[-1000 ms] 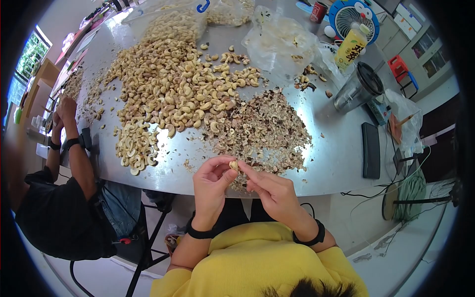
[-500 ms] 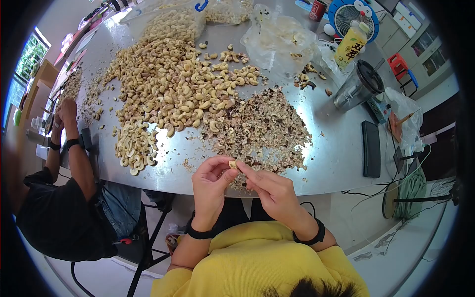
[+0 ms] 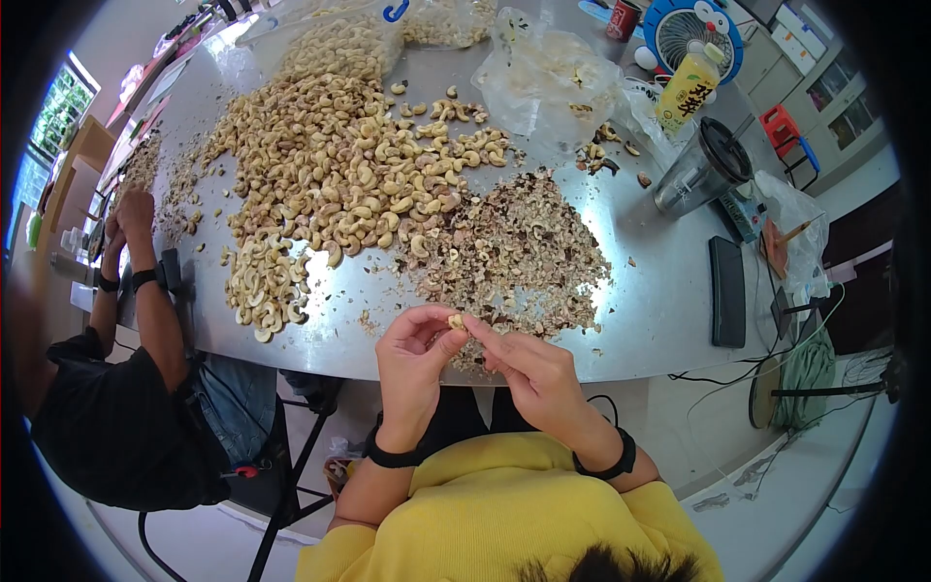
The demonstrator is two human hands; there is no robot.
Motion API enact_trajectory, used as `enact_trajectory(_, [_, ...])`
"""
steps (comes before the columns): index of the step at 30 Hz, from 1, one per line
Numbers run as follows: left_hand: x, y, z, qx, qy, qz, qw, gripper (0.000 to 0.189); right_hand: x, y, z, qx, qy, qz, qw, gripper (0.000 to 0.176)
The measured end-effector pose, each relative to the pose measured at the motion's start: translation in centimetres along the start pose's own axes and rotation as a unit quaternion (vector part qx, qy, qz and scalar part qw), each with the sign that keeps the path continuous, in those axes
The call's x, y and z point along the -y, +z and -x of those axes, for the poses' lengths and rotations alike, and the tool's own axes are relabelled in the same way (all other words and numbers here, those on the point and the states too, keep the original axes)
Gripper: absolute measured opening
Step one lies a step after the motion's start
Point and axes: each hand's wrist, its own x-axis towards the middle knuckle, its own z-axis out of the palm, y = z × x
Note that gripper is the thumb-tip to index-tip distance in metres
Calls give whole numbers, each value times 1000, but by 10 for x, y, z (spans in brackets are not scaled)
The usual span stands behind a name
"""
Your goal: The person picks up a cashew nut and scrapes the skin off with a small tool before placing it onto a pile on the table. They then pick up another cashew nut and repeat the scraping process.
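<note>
Near the table's front edge, my left hand point(image 3: 415, 357) pinches a cashew point(image 3: 457, 321) between thumb and fingers. My right hand point(image 3: 531, 373) meets it from the right, its fingertips against the same nut. Just beyond both hands lies a heap of broken skins and shell bits point(image 3: 524, 247). A large pile of cashews point(image 3: 330, 165) spreads to the upper left. A smaller group of paler cashews point(image 3: 264, 291) lies at its lower left end.
On the metal table point(image 3: 659, 291) are a phone point(image 3: 726, 291), a lidded tumbler point(image 3: 703, 170), a yellow bottle point(image 3: 687, 89), a fan point(image 3: 690, 39), a red can point(image 3: 623, 19) and plastic bags point(image 3: 548, 82). A co-worker point(image 3: 126, 417) sits at the left, hands over the table.
The co-worker's hands at the left have shifted slightly. My own hands and the nut show no clear movement.
</note>
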Motion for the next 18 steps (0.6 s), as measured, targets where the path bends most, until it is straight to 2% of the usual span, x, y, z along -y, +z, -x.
enact_trajectory(18, [1, 1, -1, -1, 21, 0, 1000, 23, -3, 0, 0, 8, -11, -6, 1000, 60])
